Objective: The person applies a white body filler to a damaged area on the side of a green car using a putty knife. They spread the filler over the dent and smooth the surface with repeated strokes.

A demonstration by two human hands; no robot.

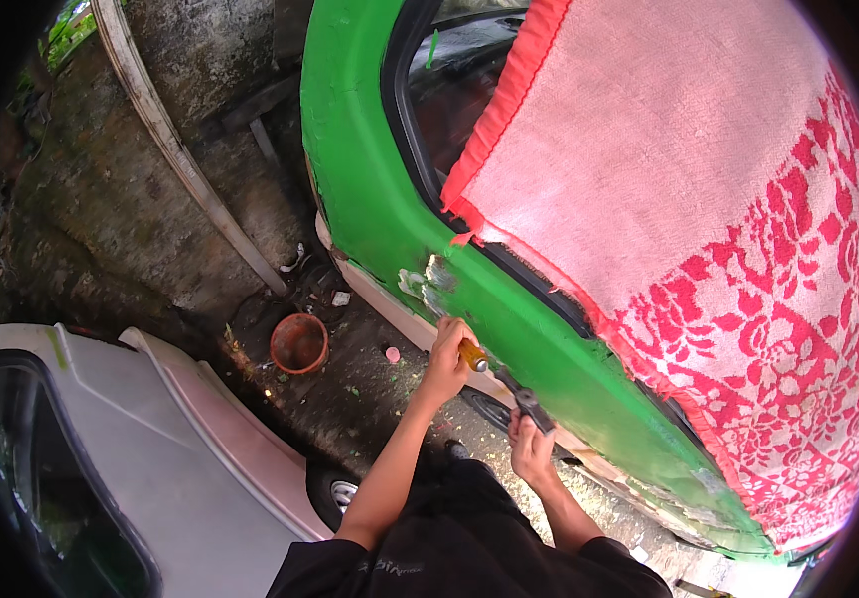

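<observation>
My left hand [446,361] is wrapped round the amber handle of a chisel-like tool [472,353]. Its tip end points toward a chipped, bare patch [431,277] in the green paint of a car body [365,189]; whether the tip touches the panel is unclear. My right hand [531,445] grips a dark metal hammer [533,407], held just beyond the butt of the amber handle. A small gap seems to lie between hammer and handle. My fingers partly hide both tools.
A pink-and-red patterned towel [689,189] drapes over the green car's roof and window. To the left stands a pale car [190,429]. Between them sit a terracotta-coloured bowl [300,344] and a small pink object [393,355]. A long strip [185,159] leans at the back.
</observation>
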